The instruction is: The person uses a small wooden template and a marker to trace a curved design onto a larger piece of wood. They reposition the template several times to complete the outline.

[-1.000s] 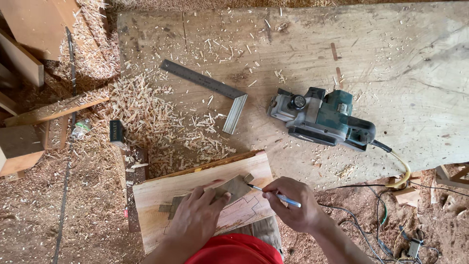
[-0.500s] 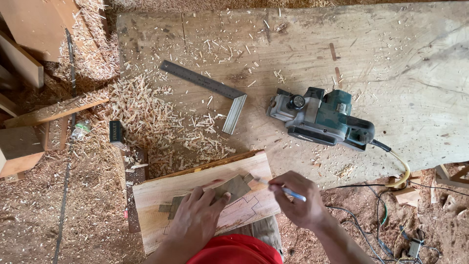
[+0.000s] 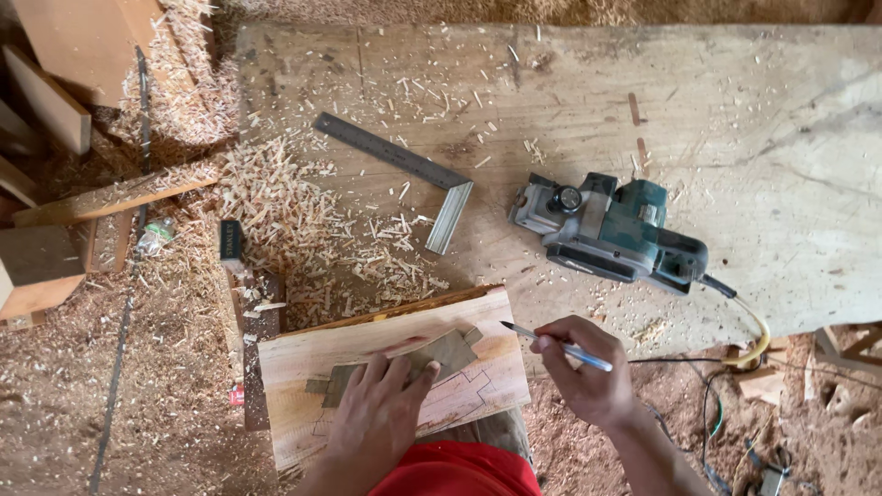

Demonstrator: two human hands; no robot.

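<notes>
- The left hand lies flat, fingers spread, pressing a small grey-brown template piece down onto a pale wooden board; it clasps nothing.
- The board sits at the near edge of the tabletop, toward its left end, its near side hanging past that edge above the person's red garment.
- Pencilled stepped outlines show on the board just right of the template, near the board's right end.
- The right hand is closed around a pen with a blue barrel; the tip points left and hovers just off the board's far right corner, beside the template, apart from the wood.
- A green electric planer rests on the tabletop beyond the right hand, toward the middle, its cord running off the near edge.
- A metal try square lies left of the planer, further from the near edge, among wood shavings heaped by the left edge.
- Sawdust covers the floor left of the tabletop.
</notes>
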